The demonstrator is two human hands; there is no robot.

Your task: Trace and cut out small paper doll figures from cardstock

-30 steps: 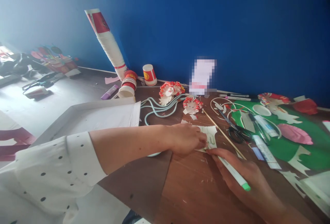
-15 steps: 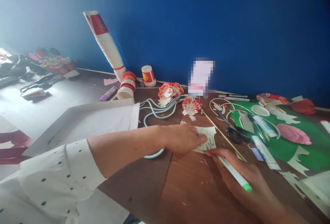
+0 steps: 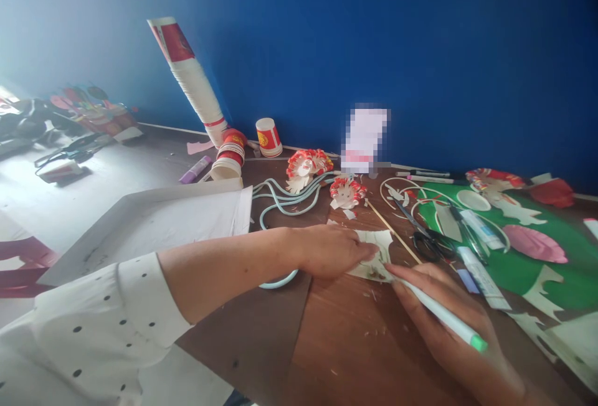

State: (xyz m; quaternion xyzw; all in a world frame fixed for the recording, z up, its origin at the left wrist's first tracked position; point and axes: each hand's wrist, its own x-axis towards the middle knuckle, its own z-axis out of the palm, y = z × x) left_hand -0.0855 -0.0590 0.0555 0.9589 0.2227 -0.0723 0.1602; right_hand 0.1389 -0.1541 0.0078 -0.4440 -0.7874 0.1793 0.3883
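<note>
My right hand [image 3: 448,319] is closed round a white marker [image 3: 436,309] with a green end. Its other end points down at a small piece of pale paper [image 3: 374,269], which bears green drawn lines. My left hand [image 3: 339,250] bears down on this paper from the left, holding it to the brown table, with its thumb on top and most other fingers hidden. Just right of the paper lies a thin wooden stick [image 3: 392,228], with black-handled scissors [image 3: 427,244] beyond it.
A red-and-white paper-cup flower [image 3: 348,193] and pale blue cord [image 3: 284,207] lie behind my left hand. Glue sticks [image 3: 481,278] and paper scraps rest around a green sheet [image 3: 577,244]. At left stand a white tray [image 3: 172,219] and a leaning cup stack [image 3: 199,94].
My right hand and the marker have moved a little to the right along the paper. My left hand stays on the paper, with its thumb slightly further right.
</note>
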